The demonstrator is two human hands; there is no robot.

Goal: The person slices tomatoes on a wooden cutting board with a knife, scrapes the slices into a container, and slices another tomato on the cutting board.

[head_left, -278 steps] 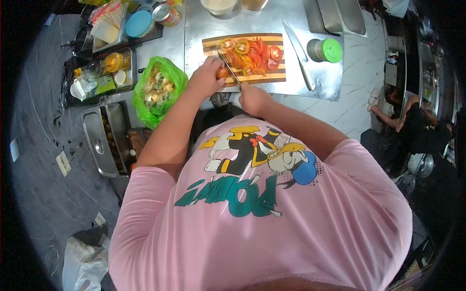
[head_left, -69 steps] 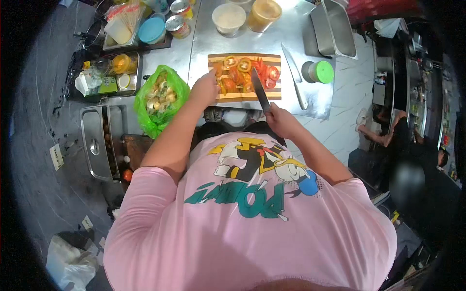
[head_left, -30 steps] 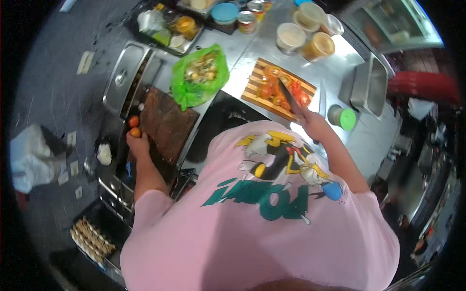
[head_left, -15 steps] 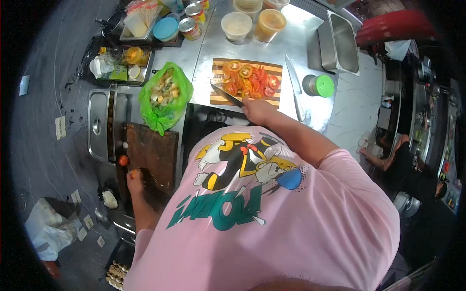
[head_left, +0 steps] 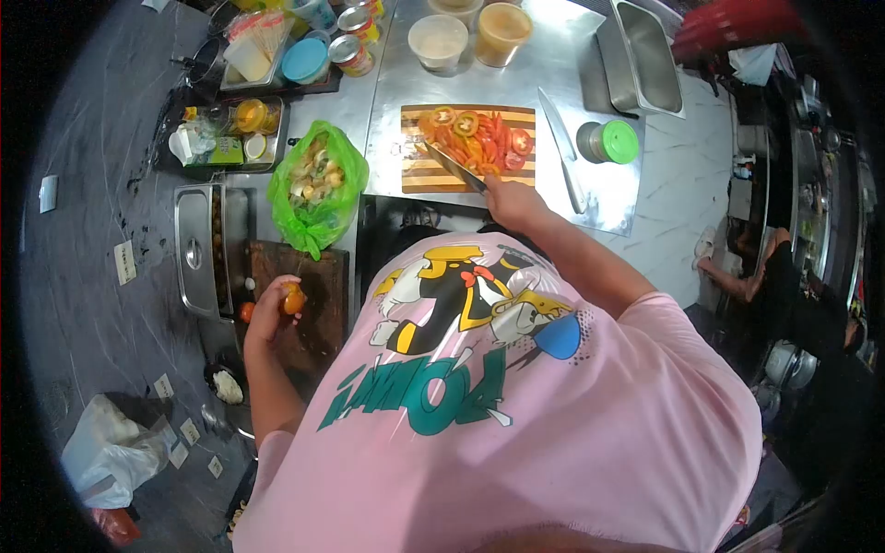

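Note:
My left hand [head_left: 267, 311] holds an orange tomato [head_left: 293, 299] over the dark wooden board [head_left: 324, 276]. Just left of that hand sits a red tomato [head_left: 246, 311], partly covered by it. In my right hand [head_left: 513, 201] is a knife [head_left: 455, 169], its blade angled over the near part of the striped cutting board [head_left: 415, 182]. Sliced tomatoes [head_left: 475, 138] in red and orange lie heaped on this board. A second knife [head_left: 560, 147] rests on the steel table, right of the board.
Between the two boards' areas stands a green plastic bag [head_left: 318, 189] with what look like onions. A green-lidded jar [head_left: 616, 143] is on the right, a steel pan [head_left: 645, 55] behind it. Tubs [head_left: 438, 41] and cans [head_left: 350, 55] line the back. Another person [head_left: 784, 286] is at far right.
My left hand has moved up and right over the dark board with the orange tomato. My right hand has shifted slightly right with the knife, its tip now nearer the slices.

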